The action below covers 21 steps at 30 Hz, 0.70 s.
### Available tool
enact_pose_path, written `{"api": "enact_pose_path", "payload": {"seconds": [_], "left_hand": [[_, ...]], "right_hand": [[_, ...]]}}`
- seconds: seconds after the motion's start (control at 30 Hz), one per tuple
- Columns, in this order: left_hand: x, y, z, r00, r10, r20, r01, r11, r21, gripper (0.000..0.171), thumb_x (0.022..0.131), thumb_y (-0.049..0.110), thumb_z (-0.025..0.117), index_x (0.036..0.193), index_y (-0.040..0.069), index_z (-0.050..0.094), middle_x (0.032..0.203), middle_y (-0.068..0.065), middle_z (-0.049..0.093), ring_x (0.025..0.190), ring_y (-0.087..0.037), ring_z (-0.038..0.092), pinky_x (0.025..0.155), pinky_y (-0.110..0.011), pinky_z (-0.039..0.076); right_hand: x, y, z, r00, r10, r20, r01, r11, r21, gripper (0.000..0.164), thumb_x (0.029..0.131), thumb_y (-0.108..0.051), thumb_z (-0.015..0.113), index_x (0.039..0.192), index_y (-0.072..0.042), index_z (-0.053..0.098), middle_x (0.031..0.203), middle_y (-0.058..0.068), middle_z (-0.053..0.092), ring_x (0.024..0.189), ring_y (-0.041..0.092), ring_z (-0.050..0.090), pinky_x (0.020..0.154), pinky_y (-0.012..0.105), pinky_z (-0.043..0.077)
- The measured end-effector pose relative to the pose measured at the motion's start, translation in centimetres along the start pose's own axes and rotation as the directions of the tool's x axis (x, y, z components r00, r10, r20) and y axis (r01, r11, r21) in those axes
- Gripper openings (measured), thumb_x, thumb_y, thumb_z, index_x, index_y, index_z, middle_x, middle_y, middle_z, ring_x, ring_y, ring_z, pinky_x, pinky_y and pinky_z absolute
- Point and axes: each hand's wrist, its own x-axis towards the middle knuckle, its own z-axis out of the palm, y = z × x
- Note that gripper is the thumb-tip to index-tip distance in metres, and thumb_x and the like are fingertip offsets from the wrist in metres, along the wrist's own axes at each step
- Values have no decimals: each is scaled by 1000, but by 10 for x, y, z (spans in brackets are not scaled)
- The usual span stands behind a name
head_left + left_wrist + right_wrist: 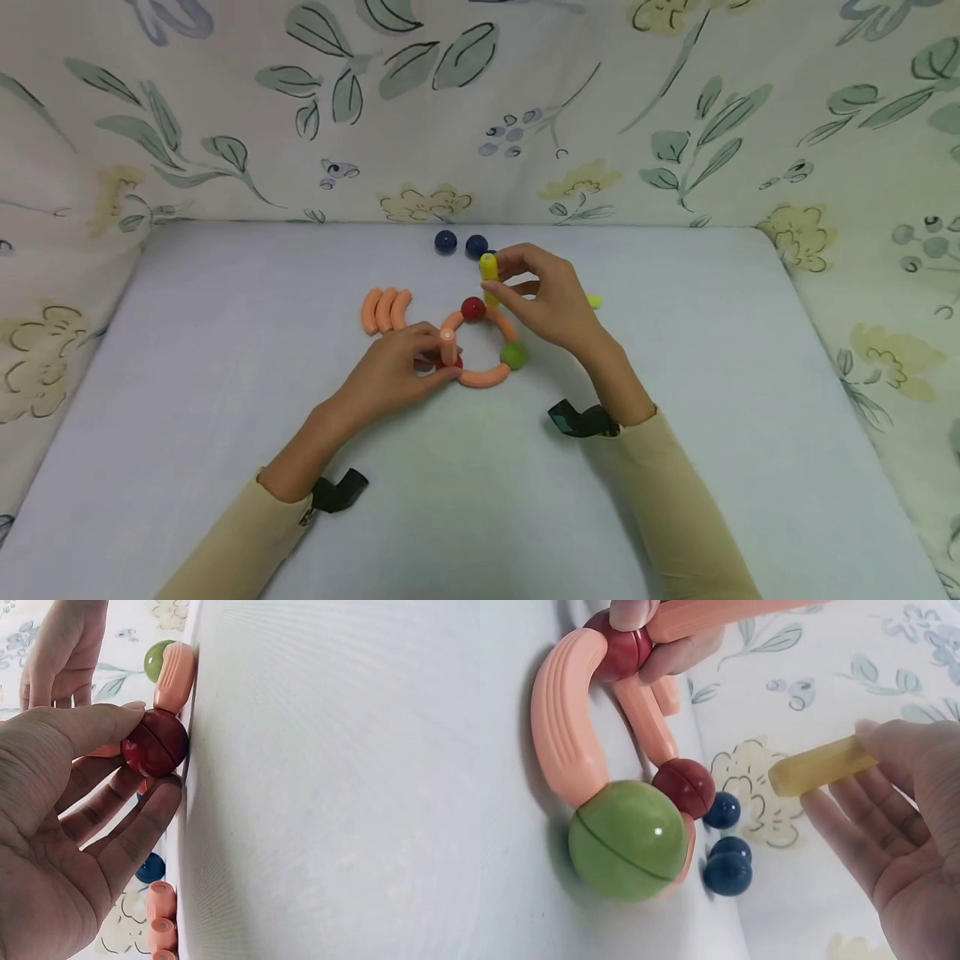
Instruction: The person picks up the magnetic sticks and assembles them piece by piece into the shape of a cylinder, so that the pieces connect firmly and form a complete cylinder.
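Observation:
In the head view, curved peach rods (483, 377) join a far red ball (473, 309), a green ball (513, 356) and a near red ball into a ring on the table. My left hand (405, 358) pinches the near red ball (155, 742) between thumb and fingers. From that ball a peach rod (447, 346) sticks up. Over the far side of the ring, my right hand (551, 296) holds a yellow rod (821, 766) by one end, between thumb and fingers. Its free end hangs close by the far red ball in the head view.
Three loose curved peach rods (385, 311) lie side by side left of the ring. Blue balls (446, 242) sit at the table's back edge, one partly behind my right hand. A yellow-green piece (593, 301) shows beyond my right wrist. Floral cloth (420, 142) hangs behind.

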Motion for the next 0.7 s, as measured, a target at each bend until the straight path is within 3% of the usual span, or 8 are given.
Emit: {"api": "enact_pose_path", "payload": {"seconds": [0.27, 0.47, 0.7], "left_hand": [[0, 0, 4, 1000, 5, 8, -5, 1000, 12, 22, 94, 24, 83, 84, 27, 64, 108, 11, 72, 95, -3, 69, 90, -28, 62], [1, 3, 2, 1000, 8, 9, -8, 1000, 29, 21, 94, 26, 82, 84, 27, 64, 109, 11, 72, 95, -2, 70, 91, -28, 62], [2, 1, 0, 1000, 5, -6, -5, 1000, 9, 21, 94, 23, 83, 86, 27, 64, 108, 11, 71, 94, -3, 69, 91, -29, 63]], "right_hand": [[0, 8, 8, 998, 55, 14, -56, 995, 82, 29, 95, -6, 76, 121, -1, 64, 113, 12, 72, 107, 24, 74, 89, 36, 65], [1, 14, 14, 999, 42, -34, -38, 994, 105, 31, 94, -5, 78, 122, -1, 64, 113, 13, 71, 106, 25, 73, 85, 30, 65], [7, 22, 24, 999, 31, -13, -29, 994, 109, 33, 95, -6, 77, 124, -1, 64, 115, 13, 71, 107, 23, 73, 85, 27, 65]]}}
